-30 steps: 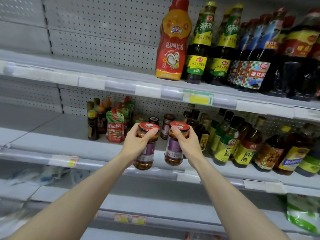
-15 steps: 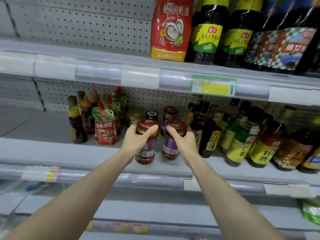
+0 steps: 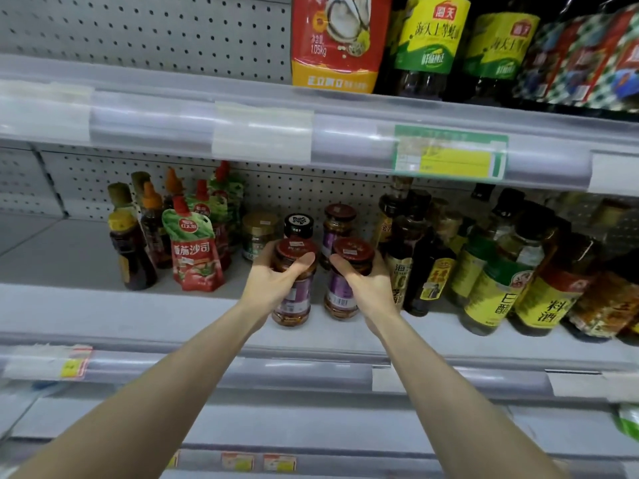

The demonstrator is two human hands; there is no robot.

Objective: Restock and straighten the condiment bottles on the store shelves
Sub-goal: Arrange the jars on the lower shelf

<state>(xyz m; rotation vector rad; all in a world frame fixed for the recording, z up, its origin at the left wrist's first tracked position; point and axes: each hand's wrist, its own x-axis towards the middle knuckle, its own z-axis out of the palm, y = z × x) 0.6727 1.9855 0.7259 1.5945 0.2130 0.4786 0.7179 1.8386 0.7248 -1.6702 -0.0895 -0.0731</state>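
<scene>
On the shelf (image 3: 103, 305), hands grip red-lidded, purple-labelled jars (image 3: 294, 299).

Even, soft store light, glare streaks on shelf rails (image 3: 345, 146), edges blurred and bowed.

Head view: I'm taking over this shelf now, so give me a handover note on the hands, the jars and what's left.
Left hand grips the left red-lidded jar near its lid; right hand grips the right red-lidded jar the same way.
Both jars are upright, side by side at the front of the middle shelf, ahead of a matching jar; whether they rest on it is unclear.
Done: jars at their row. Left: release them, straighten the row.
</scene>
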